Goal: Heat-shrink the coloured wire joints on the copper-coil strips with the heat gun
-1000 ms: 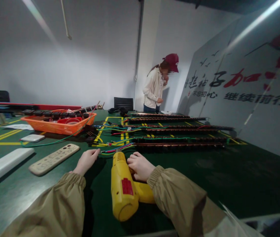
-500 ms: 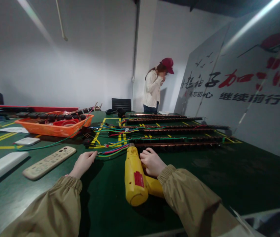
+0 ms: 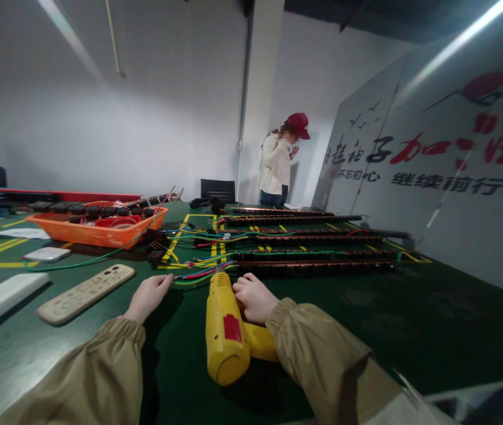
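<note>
My right hand [image 3: 255, 298] is closed around the grip of a yellow heat gun [image 3: 226, 333] with a red label. Its nozzle points away from me, toward a bundle of coloured wires [image 3: 201, 275]. My left hand [image 3: 149, 295] pinches the left ends of these wires, just above the table. Green, red and blue strands run from my fingertips to the right, past the nozzle, to the nearest long dark strip [image 3: 313, 267] with a copper-coloured edge. The heat gun's body hides part of my right fingers.
An orange basket [image 3: 87, 233] holding dark parts stands at the left. A beige remote control [image 3: 87, 295] and a white oblong case [image 3: 6, 301] lie left of my left hand. Several more strips [image 3: 304, 220] lie farther back on the green table [image 3: 411, 319]. A person [image 3: 276, 159] stands beyond it.
The heat gun and my right hand have moved left and slightly nearer me, its nozzle closer to my left hand. My left hand stays on the wires. The person's head has turned slightly.
</note>
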The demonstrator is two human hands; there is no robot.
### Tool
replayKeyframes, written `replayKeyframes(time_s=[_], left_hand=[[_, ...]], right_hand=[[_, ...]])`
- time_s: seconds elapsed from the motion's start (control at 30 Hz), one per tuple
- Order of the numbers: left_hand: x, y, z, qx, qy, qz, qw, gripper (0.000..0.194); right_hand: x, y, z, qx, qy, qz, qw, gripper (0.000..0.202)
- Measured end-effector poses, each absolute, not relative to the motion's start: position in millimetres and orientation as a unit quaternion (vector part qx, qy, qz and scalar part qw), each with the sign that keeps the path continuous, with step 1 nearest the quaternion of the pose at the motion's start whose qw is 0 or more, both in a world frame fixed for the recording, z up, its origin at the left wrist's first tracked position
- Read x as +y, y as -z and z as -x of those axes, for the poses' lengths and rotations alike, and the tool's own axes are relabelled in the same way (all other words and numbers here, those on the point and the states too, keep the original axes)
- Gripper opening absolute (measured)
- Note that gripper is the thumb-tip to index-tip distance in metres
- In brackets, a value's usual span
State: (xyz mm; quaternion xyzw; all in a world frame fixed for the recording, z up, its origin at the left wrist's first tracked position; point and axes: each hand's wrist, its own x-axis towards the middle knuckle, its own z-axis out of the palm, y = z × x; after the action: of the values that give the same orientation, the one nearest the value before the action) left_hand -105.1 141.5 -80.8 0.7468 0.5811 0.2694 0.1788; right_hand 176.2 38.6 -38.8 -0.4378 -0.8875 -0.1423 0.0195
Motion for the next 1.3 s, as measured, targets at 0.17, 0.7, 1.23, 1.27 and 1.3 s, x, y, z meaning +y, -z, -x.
replayKeyframes(time_s=[0.17,0.7,1.23,1.27,1.3], left_hand=[[139,79,103,0.588,-0.26,-0.745,0.178,0.052],[151,88,105,0.561,-0.309,-0.741,0.201,0.057],[136,75,101,0.569,-0.285,-0.751,0.175,0.051],[136,75,102,0.57,-0.284,-0.751,0.177,0.051],[136,75,102,0.57,-0.282,-0.751,0.179,0.051]], right_hand=[[38,37,-144,-0.914,0.136,0.381,0.041,0.014],[35,32,-104,-0.929,0.172,0.324,0.048,0.019],[34,38,-154,-0.91,0.131,0.392,0.03,0.016],[34,38,-160,-0.905,0.131,0.404,0.028,0.016],[35,38,-165,-0.899,0.13,0.417,0.025,0.015]])
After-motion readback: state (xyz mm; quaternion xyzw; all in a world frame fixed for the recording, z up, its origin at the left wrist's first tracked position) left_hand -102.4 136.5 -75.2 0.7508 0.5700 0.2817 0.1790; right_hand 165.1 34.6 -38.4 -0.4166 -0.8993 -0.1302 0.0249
